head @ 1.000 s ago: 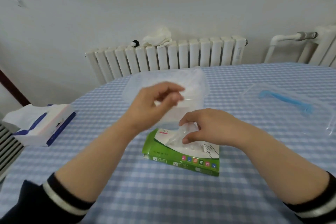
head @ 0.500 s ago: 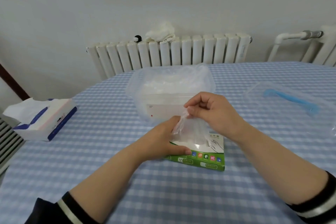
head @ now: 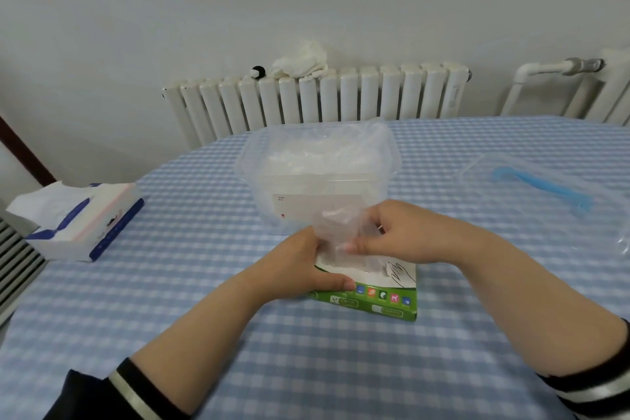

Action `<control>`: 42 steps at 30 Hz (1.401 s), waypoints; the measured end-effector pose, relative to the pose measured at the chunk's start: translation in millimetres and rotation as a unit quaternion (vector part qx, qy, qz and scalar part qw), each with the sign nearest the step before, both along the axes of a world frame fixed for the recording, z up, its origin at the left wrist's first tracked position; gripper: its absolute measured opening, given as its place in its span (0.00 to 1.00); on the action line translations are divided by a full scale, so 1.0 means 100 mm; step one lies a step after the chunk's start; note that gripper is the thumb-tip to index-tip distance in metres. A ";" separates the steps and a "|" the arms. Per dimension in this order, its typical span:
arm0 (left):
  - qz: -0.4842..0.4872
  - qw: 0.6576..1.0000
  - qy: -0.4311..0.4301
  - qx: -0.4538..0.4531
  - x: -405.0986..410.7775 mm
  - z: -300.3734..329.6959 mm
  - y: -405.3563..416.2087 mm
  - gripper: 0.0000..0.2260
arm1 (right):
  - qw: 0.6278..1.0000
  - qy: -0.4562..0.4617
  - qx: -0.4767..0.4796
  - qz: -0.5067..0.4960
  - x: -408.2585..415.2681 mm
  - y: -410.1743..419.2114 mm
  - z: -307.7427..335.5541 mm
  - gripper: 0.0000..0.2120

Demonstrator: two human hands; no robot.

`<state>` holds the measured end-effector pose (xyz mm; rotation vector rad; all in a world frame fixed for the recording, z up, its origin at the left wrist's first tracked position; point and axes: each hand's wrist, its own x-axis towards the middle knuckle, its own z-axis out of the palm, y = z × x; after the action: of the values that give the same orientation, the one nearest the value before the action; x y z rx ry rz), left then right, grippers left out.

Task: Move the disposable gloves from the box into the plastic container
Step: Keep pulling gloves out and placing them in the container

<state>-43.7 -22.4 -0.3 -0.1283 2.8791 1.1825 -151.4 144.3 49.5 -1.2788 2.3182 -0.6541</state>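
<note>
A green and white glove box (head: 381, 300) lies flat on the checked tablecloth. My left hand (head: 300, 266) presses down on its left side, thumb along the front edge. My right hand (head: 402, 235) pinches a thin clear disposable glove (head: 335, 228) that stands up out of the box opening. Just behind the box stands the clear plastic container (head: 320, 177), with a pile of clear gloves inside it.
The container's clear lid with a blue handle (head: 542, 187) lies at the right. A tissue pack (head: 78, 218) sits at the left edge of the round table. A white radiator (head: 317, 95) with a rag on top stands behind the table.
My left hand came down from above the container onto the box. My right hand pulled a glove up out of the box, and the glove now stands taller.
</note>
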 end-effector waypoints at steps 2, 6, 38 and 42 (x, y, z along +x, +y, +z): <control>-0.003 1.000 0.003 -0.012 0.00 -0.02 -0.02 0.17 | 0.999 0.031 -0.040 -0.009 0.02 -0.06 -0.08 0.13; -0.007 1.000 -0.005 -0.012 0.00 0.01 0.01 0.19 | 0.956 -0.048 -0.287 -0.048 0.13 -0.11 0.01 0.12; 0.209 0.957 0.194 -0.053 -1.03 1.20 -0.60 0.20 | 0.710 -0.285 -0.523 -0.375 -0.48 0.33 0.40 0.12; 0.242 0.939 0.139 -0.200 -1.07 1.00 -0.83 0.21 | 0.736 -0.266 -0.515 -0.350 -0.42 0.26 0.35 0.12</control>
<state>-151.0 -104.9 100.2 -0.7779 3.4282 0.6609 -193.0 170.1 84.4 -0.2734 1.8131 -2.4150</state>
